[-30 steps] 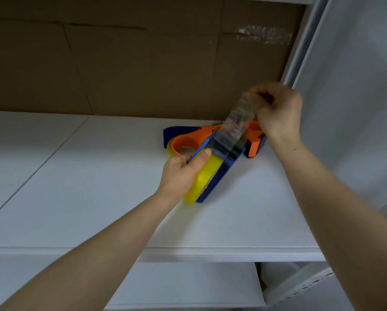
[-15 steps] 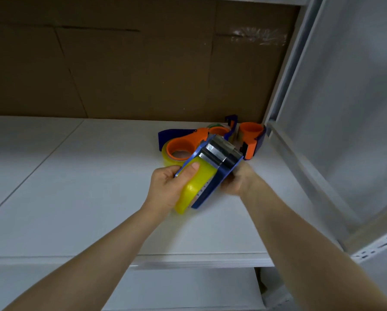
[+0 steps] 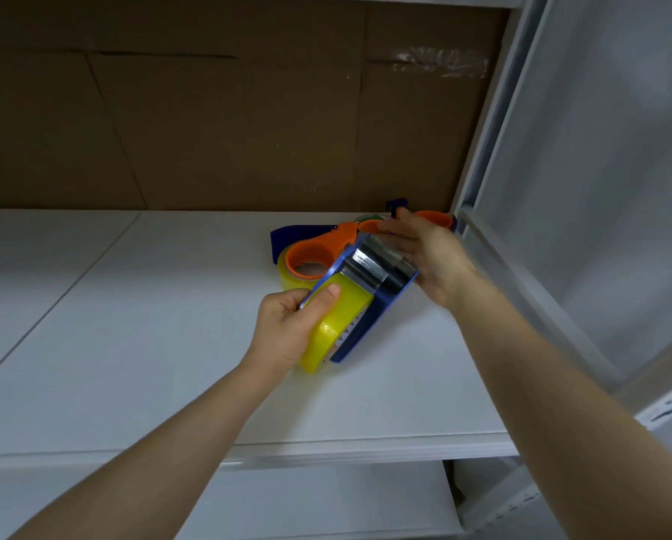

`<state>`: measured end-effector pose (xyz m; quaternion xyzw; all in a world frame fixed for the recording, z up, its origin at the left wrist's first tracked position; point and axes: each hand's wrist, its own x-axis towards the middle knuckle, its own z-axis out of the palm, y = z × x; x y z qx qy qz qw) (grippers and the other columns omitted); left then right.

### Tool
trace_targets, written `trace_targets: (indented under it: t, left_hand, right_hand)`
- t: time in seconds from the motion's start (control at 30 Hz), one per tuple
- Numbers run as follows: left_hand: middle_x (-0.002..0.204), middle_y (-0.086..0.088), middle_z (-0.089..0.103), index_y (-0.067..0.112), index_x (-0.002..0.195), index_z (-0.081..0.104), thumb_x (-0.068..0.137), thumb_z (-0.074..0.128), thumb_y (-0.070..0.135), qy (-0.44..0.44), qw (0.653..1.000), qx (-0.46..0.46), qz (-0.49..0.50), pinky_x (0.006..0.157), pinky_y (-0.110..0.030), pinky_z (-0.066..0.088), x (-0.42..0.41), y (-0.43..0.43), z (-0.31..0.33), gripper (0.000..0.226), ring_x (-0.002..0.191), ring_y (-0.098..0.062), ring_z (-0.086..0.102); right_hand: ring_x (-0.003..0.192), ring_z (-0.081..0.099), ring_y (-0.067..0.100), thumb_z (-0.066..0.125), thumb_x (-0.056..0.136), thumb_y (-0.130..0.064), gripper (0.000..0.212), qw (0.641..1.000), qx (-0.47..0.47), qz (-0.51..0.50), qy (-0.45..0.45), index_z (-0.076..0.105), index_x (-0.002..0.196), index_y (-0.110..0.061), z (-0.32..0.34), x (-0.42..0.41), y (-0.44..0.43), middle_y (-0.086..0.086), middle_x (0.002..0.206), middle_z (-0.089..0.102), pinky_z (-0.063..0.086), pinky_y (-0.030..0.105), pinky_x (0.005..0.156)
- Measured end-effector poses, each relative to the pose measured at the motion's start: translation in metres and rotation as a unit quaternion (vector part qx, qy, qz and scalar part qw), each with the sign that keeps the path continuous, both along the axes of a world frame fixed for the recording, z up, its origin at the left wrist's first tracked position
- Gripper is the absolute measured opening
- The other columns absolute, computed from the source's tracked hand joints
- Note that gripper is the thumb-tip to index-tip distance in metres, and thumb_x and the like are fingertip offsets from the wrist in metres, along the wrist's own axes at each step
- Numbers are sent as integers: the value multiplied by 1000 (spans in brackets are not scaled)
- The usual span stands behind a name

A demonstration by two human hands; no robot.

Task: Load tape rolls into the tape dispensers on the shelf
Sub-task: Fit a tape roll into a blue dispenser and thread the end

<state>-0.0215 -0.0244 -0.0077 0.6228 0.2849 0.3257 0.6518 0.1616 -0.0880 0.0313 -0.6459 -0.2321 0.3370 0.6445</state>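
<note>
Curling round the yellow tape roll (image 3: 338,325) and blue dispenser (image 3: 381,307) over the shelf (image 3: 131,344), the left grip (image 3: 287,333) holds both — light, stiff, likely slick, best taken by the frame's sides. The right grip (image 3: 431,259) spreads empty alongside.

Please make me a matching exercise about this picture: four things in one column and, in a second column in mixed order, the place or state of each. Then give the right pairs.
Column one
1 yellow tape roll
2 left hand
3 right hand
4 orange-handled dispenser

Column two
A lies at the back of the white shelf
B held open at the metal end of the blue dispenser
C sits in the blue dispenser
D grips the blue dispenser, thumb on the roll

Pairs: 1-C, 2-D, 3-B, 4-A
</note>
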Motion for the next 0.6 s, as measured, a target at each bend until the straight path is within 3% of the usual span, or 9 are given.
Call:
trace_targets:
  t: [0.13,0.27,0.37,0.5,0.6]
  left_hand:
    - [56,-7,65,4,66,66,84,64,22,3,1000,-3,9,51,-22,49,1,0,1,26,51,-17,60]
    - [59,-7,66,6,66,67,84,64,23,8,1000,1,15,54,-23,50,2,1,4,24,56,-17,61]
    - [56,-1,67,8,67,68,84,65,23,12,1000,-1,14,53,-22,51,4,0,5,23,53,-14,62]
    - [55,3,68,10,64,68,84,65,22,8,1000,-3,10,55,-22,52,7,1,7,23,53,-11,63]
    - [51,2,66,9,62,65,85,64,25,9,1000,-9,19,52,-21,52,4,3,7,28,49,-9,62]
  right_hand:
    - [65,66,10,58,91,-33,23,993,-32,68,-95,67,87,-13,4,-22,5,1,78,69,56,21,63]
    - [73,68,14,53,94,-29,22,994,-18,102,-33,66,94,-10,6,-16,-4,2,81,71,56,26,70]
    - [75,69,14,54,94,-21,17,995,47,85,22,67,94,-10,-11,-16,-10,-1,77,74,56,27,73]
    - [70,68,16,59,90,-17,13,994,97,5,55,68,87,-8,-16,-22,-9,0,70,73,58,24,62]
    - [81,69,20,60,89,-23,16,987,95,26,126,68,95,-10,-18,-28,-10,7,87,73,57,33,74]
